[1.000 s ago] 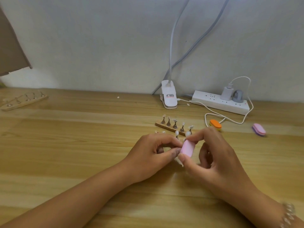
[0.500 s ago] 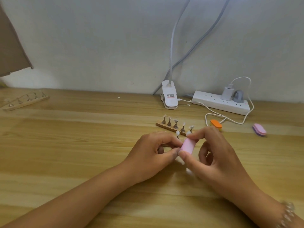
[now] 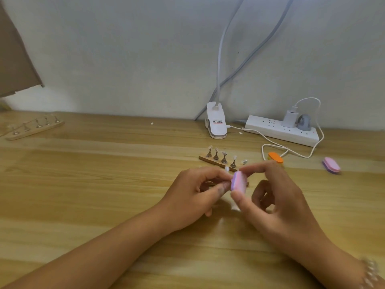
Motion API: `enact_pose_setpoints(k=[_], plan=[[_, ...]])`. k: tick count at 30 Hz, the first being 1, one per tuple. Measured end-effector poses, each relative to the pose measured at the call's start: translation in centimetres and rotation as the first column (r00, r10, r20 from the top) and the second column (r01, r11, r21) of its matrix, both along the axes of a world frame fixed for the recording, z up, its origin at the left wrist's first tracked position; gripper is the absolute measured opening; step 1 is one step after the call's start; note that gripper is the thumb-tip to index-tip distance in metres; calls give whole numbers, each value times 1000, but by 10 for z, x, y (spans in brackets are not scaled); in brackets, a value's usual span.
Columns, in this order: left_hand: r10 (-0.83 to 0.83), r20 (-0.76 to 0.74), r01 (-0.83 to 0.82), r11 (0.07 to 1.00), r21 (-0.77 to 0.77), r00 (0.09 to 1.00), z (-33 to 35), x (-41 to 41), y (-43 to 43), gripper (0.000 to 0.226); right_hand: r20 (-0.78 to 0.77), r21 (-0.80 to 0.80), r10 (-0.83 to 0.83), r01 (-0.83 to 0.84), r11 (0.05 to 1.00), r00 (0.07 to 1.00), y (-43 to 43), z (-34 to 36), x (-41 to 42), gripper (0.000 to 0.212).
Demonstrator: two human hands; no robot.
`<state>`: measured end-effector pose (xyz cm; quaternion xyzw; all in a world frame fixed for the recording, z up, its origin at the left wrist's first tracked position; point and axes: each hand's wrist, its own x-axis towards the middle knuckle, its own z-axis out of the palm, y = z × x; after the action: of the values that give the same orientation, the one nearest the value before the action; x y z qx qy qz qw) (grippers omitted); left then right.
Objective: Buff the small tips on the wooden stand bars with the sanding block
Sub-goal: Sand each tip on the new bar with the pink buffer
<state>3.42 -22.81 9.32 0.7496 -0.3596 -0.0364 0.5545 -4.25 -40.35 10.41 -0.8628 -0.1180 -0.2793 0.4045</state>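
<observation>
My right hand (image 3: 277, 197) pinches a small pink sanding block (image 3: 239, 182) between thumb and forefinger, at the middle of the table. My left hand (image 3: 195, 195) has thumb and forefinger pinched together right against the block's left side, on something too small and hidden to make out; a wooden stand bar lies mostly hidden beneath both hands. Just behind the hands stands another wooden stand bar (image 3: 218, 161) with several metal pegs carrying small white tips. One white tip (image 3: 227, 168) shows just above my left forefinger.
A third stand bar (image 3: 34, 128) lies at the far left. At the back are a white clip lamp base (image 3: 216, 124) and a power strip (image 3: 281, 130) with cables. An orange block (image 3: 275, 157) and a pink-purple block (image 3: 331, 165) lie to the right.
The pink block has tilted slightly in my right fingers, showing its purple edge. Both hands stay in the same place.
</observation>
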Motion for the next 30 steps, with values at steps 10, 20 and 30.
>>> enact_pose_setpoints(k=[10,20,30], plan=[[-4,30,3,999,46,1000,1,1,0,20,58,-131,10,-2,991,998,2,-2,0,33],[-12,69,5,995,98,998,-1,3,0,22,58,-129,19,-12,992,998,3,-1,-1,33],[6,81,-13,996,86,997,-1,5,-1,18,21,-117,-18,21,993,1000,1,-2,0,38]])
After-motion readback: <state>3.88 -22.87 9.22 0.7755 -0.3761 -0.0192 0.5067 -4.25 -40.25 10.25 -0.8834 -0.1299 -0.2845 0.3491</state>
